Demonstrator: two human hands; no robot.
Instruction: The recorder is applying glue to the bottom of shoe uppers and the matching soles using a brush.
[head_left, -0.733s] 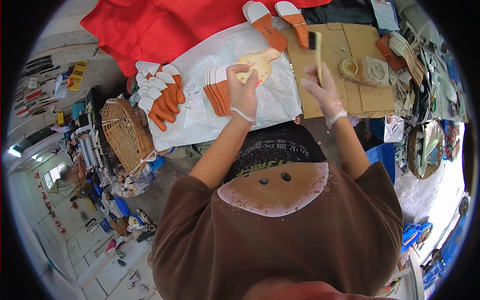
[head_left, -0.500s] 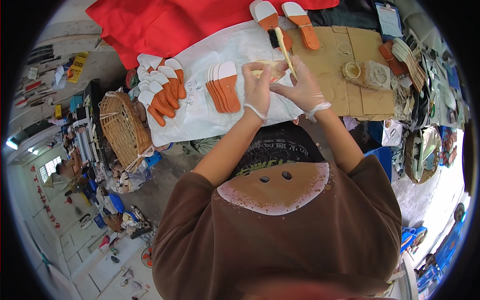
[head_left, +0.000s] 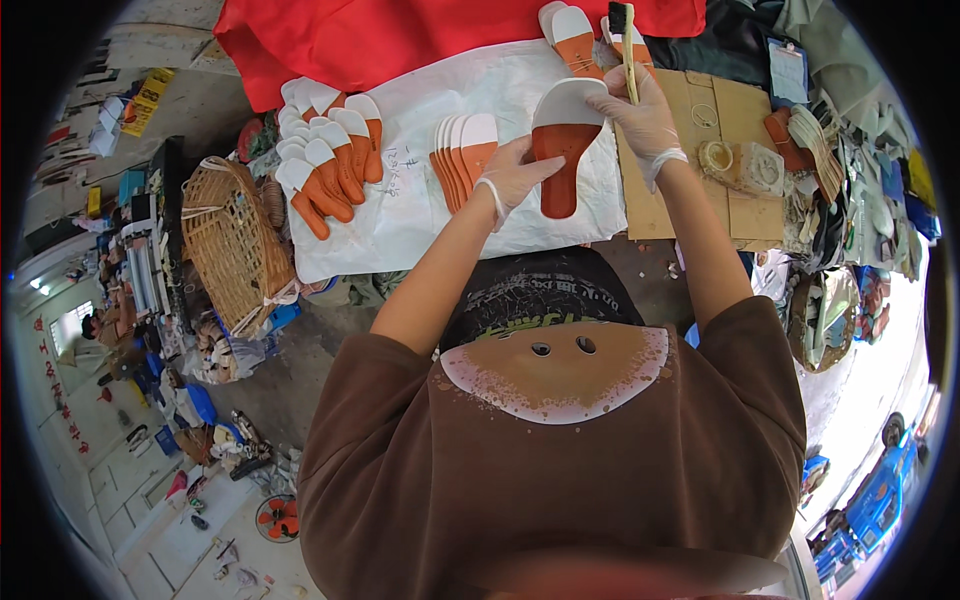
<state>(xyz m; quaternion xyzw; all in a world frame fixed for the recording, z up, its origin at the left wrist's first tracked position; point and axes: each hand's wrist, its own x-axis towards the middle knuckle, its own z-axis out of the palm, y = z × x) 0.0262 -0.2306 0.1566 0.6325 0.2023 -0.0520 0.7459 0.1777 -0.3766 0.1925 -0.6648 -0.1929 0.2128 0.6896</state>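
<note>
An insole [head_left: 568,160], orange-brown with a white toe part, is held up above the paper-covered table with its toe end away from me. My left hand [head_left: 518,176], in a clear thin glove, grips its left edge with the thumb over the brown face. My right hand [head_left: 642,112], gloved too, has a brush [head_left: 629,62] with a pale handle and dark bristles, pointing up and away. Its fingertips also touch the white toe's right edge. Left of my left hand lies a fanned row of similar insoles [head_left: 463,160].
A heap of insoles [head_left: 325,160] lies at the table's left, others [head_left: 572,38] at the far edge by a red cloth [head_left: 440,40]. Cardboard [head_left: 690,190] on the right bears a block-like container [head_left: 755,168]. A wicker basket [head_left: 232,250] stands left of the table.
The insole has turned so its brown and white face shows, and it has come nearer to me. My right hand has moved right and away with the brush, which points more upright.
</note>
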